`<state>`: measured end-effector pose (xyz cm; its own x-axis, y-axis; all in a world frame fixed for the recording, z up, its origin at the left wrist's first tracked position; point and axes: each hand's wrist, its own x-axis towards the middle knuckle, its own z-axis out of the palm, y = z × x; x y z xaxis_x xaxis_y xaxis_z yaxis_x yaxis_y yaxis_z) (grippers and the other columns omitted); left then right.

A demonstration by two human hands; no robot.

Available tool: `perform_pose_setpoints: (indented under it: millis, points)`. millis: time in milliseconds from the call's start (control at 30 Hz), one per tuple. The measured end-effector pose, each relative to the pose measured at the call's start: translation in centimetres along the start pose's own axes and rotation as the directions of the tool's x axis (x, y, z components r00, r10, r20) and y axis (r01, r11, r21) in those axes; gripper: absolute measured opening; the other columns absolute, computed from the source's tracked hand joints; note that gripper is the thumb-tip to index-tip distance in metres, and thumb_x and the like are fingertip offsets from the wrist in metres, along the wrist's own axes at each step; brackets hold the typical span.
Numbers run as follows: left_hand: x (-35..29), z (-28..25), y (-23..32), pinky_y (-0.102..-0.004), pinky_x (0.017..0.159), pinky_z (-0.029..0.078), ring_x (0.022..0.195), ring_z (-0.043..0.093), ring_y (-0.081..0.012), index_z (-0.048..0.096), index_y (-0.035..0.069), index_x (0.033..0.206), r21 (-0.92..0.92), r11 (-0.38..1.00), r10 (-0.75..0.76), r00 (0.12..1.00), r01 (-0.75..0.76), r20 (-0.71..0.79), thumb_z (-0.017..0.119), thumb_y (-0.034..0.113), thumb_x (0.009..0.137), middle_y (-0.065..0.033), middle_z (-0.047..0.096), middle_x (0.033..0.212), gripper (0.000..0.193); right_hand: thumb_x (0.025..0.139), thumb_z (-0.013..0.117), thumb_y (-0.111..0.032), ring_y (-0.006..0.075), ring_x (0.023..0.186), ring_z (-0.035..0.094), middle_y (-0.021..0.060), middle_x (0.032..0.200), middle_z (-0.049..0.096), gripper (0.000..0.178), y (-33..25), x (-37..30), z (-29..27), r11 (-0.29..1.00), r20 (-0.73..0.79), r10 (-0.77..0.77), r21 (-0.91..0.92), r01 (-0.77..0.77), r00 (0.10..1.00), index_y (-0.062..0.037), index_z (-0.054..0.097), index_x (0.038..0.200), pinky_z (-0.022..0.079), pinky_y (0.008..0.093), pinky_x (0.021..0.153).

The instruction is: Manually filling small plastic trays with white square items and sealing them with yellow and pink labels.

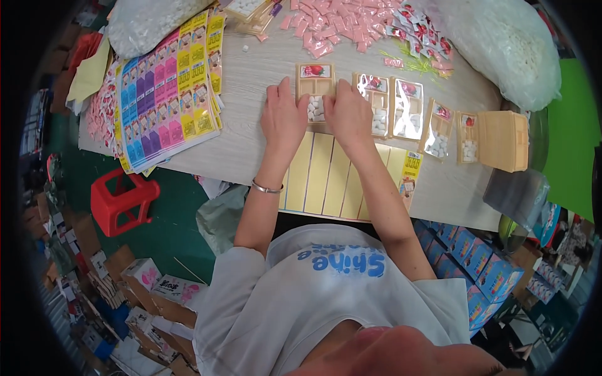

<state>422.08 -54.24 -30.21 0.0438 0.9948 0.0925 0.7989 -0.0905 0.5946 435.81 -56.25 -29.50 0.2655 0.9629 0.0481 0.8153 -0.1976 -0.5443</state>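
Observation:
A small beige compartment tray [315, 86] lies on the table, with a red fruit picture in its top section and white pellet-like pieces [315, 109] in the lower one. My left hand [284, 118] grips its left side, the thumb over the edge and the fingers bent down beside it. On the opposite side my right hand [348, 116] holds the tray with thumb and curled fingers. The fingertips' exact contact is partly hidden. Just right of my right hand, a similar tray in clear wrap [379, 119] stands beside another wrapped tray [407, 113].
Below my wrists lies a yellow printed card sheet [320, 182]. Colourful printed sheets [166, 94] are stacked left. Pink sachets [338, 22] pile up at the back, near a big clear bag [501, 47]. Stacked beige trays [503, 139] stand right; a red stool [122, 200] is on the floor.

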Motion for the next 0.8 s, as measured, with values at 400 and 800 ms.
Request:
perform_pose_setpoints:
  millis: [400, 800]
  points:
    - [0.8, 6.7, -0.2, -0.0649, 0.116, 0.021, 0.151, 0.024, -0.0331, 0.037, 0.008, 0.153, 0.192, 0.821, 0.506, 0.841, -0.538, 0.191, 0.066, 0.038, 0.092, -0.0135, 0.031, 0.163, 0.074, 0.09, 0.071, -0.009, 0.0238, 0.076, 0.067, 0.0112, 0.097, 0.067, 0.027, 7.4, -3.7, -10.4, 0.988, -0.206, -0.082, 0.113, 0.107, 0.975, -0.0068, 0.07, 0.117, 0.054, 0.0345, 0.064]
    - [-13.3, 6.2, 4.6, -0.0553, 0.115, 0.025, 0.138, 0.04, -0.0292, 0.059, 0.015, 0.138, -0.123, 0.745, 0.654, 0.68, -0.656, 0.331, 0.084, 0.041, 0.073, -0.0071, 0.046, 0.15, 0.075, 0.081, 0.075, -0.01, 0.0313, 0.104, 0.061, 0.0086, 0.11, 0.069, 0.032, 19.7, -13.0, -12.8, 0.958, -0.089, -0.198, -0.229, 0.173, 0.976, -0.008, 0.07, 0.113, 0.05, 0.0409, 0.091]
